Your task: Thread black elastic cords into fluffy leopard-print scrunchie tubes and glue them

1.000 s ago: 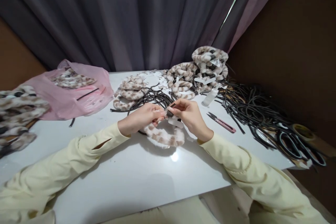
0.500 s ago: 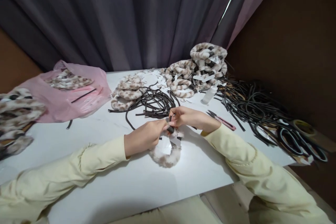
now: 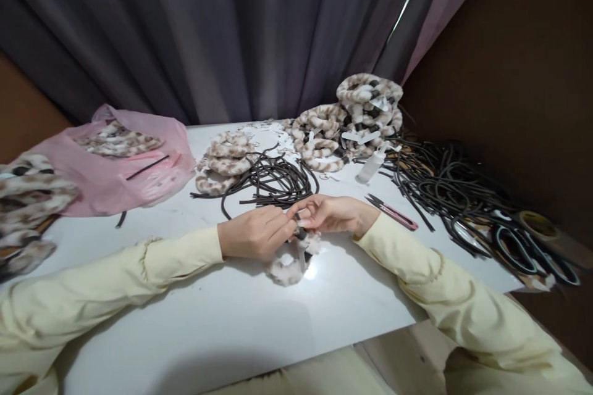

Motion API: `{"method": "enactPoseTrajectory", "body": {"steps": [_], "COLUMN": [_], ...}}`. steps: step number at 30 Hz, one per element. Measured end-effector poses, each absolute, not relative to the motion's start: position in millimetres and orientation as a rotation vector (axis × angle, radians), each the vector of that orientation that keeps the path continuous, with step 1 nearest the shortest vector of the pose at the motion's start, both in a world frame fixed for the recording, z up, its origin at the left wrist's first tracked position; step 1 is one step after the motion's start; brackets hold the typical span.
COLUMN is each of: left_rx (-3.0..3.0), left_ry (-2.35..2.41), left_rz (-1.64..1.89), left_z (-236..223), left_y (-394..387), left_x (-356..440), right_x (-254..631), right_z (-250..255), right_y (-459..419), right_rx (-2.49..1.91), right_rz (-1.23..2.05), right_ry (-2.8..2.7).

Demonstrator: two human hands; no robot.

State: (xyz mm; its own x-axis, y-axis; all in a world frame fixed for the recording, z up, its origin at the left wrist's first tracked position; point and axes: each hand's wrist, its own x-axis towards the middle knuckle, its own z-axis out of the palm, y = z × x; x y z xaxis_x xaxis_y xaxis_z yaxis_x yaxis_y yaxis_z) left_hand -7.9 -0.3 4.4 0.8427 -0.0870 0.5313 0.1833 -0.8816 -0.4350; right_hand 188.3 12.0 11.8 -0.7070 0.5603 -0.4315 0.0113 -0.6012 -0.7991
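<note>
Both hands meet over a fluffy white-and-brown ring (image 3: 286,273) near the middle of the white table. My left hand (image 3: 257,231) is closed, its fingertips pinched at the black cord wound at the top of the ring; its exact hold is partly hidden. From the other side, the thumb and fingers of my right hand (image 3: 327,213) pinch a short piece of the black cord (image 3: 301,233). A white tag seems to hang inside the ring. Just beyond the hands lies a loose bundle of dark cords (image 3: 278,179).
Fluffy rings are stacked at the back (image 3: 369,89) and back left (image 3: 229,163). Thread snips (image 3: 393,212) and a small clear bottle (image 3: 370,166) lie right of centre. Many black cords (image 3: 445,182) and scissors (image 3: 514,250) cover the right side. A pink plastic bag (image 3: 104,188) is at left.
My right hand has turned and lowered slightly, and my left fingers have come closer to it. The ring has tilted and shows less of its opening.
</note>
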Motion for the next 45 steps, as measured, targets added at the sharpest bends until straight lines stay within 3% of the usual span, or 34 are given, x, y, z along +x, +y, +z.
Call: {"method": "enactPoseTrajectory", "body": {"steps": [7, 12, 15, 21, 25, 35, 41, 45], "left_rx": [-2.804, -2.909, -2.928, -3.251, -3.474, -3.274, -3.157, -3.103], "left_ry": [0.176, 0.121, -0.239, -1.175, -1.365, -1.605, -1.627, -1.617], "left_rz": [-0.709, -0.642, -0.606, -0.512, -0.576, -0.926, -0.98, -1.004], "left_z": [17.8, 23.6, 21.8, 32.3, 40.1, 25.4, 28.6, 30.2], "left_y": [11.1, 18.3, 17.7, 3.8, -4.3, -11.6, -7.5, -2.8], "left_x": [-5.7, -7.3, -11.0, -18.4, -19.4, -15.8, -16.5, -19.0], "right_x": [182.5, 184.9, 186.8, 176.9, 171.3, 164.3, 163.4, 166.3], "right_z": [11.5, 26.0, 33.9, 24.7, 10.4, 4.4, 7.0, 9.5], "right_y": [4.4, 0.2, -4.4, -24.7, -29.7, -30.2, -31.2, -30.2], "right_rx": [-0.958, -1.0, -1.073, -1.037, -0.886, -0.903, -0.882, -0.866], "right_rz": [2.362, 2.123, 1.715, 0.482, 0.135, 0.047, 0.259, 0.156], "right_ry": [-1.146, -1.284, -1.421, -1.92, -2.108, -2.152, -2.054, -2.134]}}
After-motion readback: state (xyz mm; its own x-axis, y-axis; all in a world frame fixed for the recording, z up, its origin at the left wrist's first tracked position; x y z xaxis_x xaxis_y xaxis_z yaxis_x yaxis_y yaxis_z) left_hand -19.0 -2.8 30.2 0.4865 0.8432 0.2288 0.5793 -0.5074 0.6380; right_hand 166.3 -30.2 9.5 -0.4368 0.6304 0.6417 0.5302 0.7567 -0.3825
